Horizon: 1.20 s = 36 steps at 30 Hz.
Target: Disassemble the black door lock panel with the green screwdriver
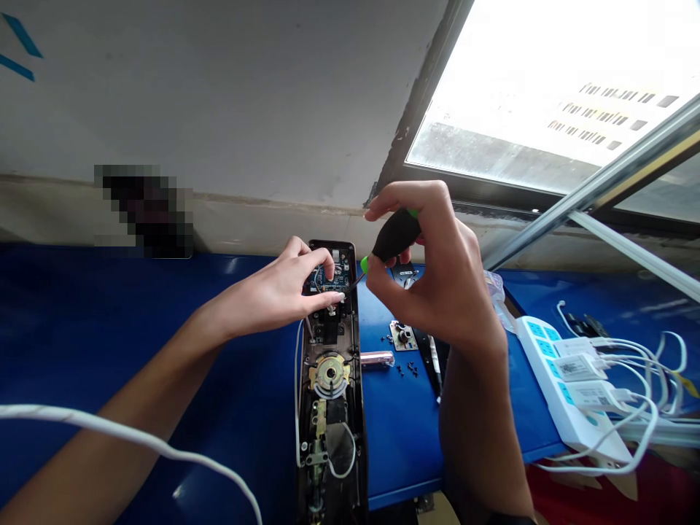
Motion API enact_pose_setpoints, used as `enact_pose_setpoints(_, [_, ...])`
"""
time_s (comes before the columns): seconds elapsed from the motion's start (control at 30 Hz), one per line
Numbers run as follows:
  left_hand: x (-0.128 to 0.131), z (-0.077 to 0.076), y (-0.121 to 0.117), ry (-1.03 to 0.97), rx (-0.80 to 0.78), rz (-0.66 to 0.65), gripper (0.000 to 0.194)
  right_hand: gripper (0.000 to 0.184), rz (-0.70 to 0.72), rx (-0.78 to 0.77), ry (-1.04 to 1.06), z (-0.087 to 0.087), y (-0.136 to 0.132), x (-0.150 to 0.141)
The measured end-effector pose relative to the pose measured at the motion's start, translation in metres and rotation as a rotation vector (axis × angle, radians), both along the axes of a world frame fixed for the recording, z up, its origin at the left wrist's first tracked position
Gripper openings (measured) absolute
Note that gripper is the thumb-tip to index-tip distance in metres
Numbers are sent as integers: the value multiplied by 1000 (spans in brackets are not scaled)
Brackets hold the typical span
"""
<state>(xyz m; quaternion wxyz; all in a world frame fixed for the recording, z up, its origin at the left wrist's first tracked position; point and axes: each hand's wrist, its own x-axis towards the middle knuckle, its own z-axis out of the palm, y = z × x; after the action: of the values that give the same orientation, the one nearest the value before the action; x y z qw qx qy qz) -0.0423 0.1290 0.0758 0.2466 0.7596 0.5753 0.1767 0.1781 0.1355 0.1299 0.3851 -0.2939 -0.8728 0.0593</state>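
A long black housing (354, 328), which looks like an opened electronic door lock, lies lengthwise on the blue table. Its far end holds a circuit board (340, 271); a round metal mechanism (330, 375) sits near its middle. My left hand (273, 292) reaches over the board, thumb and index finger apart, the thumb resting beside the shaft tip. My right hand (442, 284) grips a screwdriver (394, 235) by its black and green handle. The screwdriver slants down and left to the board by my left thumb. Whether its tip sits in a screw is hidden.
Right of the housing lie a small circuit board with a metal part (403, 335), several loose screws (407, 370) and a clear-pink cylinder (377, 359). A white power strip (547, 379) with plugged-in chargers stands further right. A white cable (136, 441) crosses the left foreground.
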Motion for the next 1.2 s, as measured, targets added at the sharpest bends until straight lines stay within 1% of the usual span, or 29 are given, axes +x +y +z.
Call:
enact_pose_setpoints(0.1, [0,-1,0,-7,-5,-2,41,36,-29,31,3,-2,2,0])
enact_pose_setpoints(0.17, [-1,-1,0,-10,-3,-7,40,33,-41,35,1,-3,4,1])
enact_pose_setpoints(0.2, [-1,-1,0,-9,-2,-10,40,35,-40,27,0,-3,4,1])
enact_pose_setpoints(0.3, [-2,0,0,-3,-7,-11,39,48,-13,-13,-1,-2,3,1])
enact_pose_setpoints(0.37, [-2,1,0,2,-18,-10,40,51,16,6,14,-2,3,0])
enact_pose_setpoints(0.43, [-1,1,0,1,-25,-10,42,45,15,23,16,-2,2,0])
enact_pose_setpoints(0.53, [-1,1,-1,-3,-26,-12,43,31,-18,16,-23,-1,3,1])
enact_pose_setpoints(0.57, [-1,1,-1,-2,-26,-12,43,30,-26,14,-27,-1,3,2])
enact_pose_setpoints(0.6, [-1,0,-1,0,-25,-14,43,32,-25,12,-25,-1,3,2])
enact_pose_setpoints(0.73, [-2,1,-1,8,-16,-26,42,52,32,-24,22,-1,2,0])
enact_pose_setpoints(0.77, [-2,1,-1,8,-16,-27,42,54,38,-18,37,-1,1,0])
enact_pose_setpoints(0.83, [-3,1,0,9,-16,-29,42,48,26,-11,45,0,1,-1])
enact_pose_setpoints(0.93, [-3,1,0,17,-7,-32,42,35,-1,-63,-14,2,1,0])
enact_pose_setpoints(1.1, [-5,2,1,34,2,-26,40,49,-1,-15,48,-2,2,0])
enact_pose_setpoints(1.2, [-9,1,2,34,29,-19,40,43,-29,-9,46,-5,2,0])
